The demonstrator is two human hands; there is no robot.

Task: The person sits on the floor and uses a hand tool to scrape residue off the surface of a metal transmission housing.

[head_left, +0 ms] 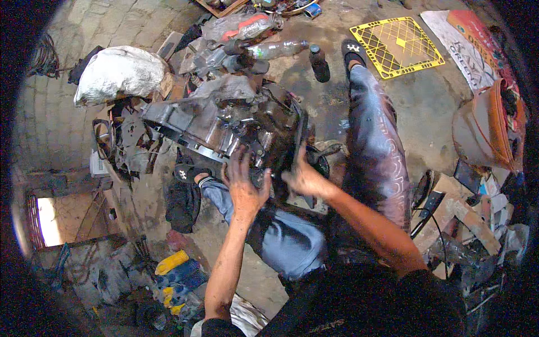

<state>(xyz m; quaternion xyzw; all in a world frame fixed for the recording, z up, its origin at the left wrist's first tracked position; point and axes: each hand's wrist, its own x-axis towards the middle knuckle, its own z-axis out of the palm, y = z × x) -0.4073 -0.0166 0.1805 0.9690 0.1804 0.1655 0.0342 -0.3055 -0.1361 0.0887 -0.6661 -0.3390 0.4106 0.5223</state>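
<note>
A large, oily metal gearbox housing (224, 129) lies on the ground between my legs, its narrow end toward the left. Against its near side is my left hand (246, 188), open, with the fingers spread and pointing away from me; the fingertips look to be on the metal. My right hand (307, 178) is beside the dark flange (301, 135) at the housing's right end, one finger stretched along it and the thumb apart. That hand is slightly blurred, and its other fingers are hidden. I see nothing held in either hand.
Beyond the housing lie plastic bottles (278, 49) and a dark bottle (319, 64). A white sack (120, 73) sits at the far left, a yellow plastic grate (387, 70) at the far right. Cardboard scraps (455, 205) and a brown bag (483, 126) are on the right.
</note>
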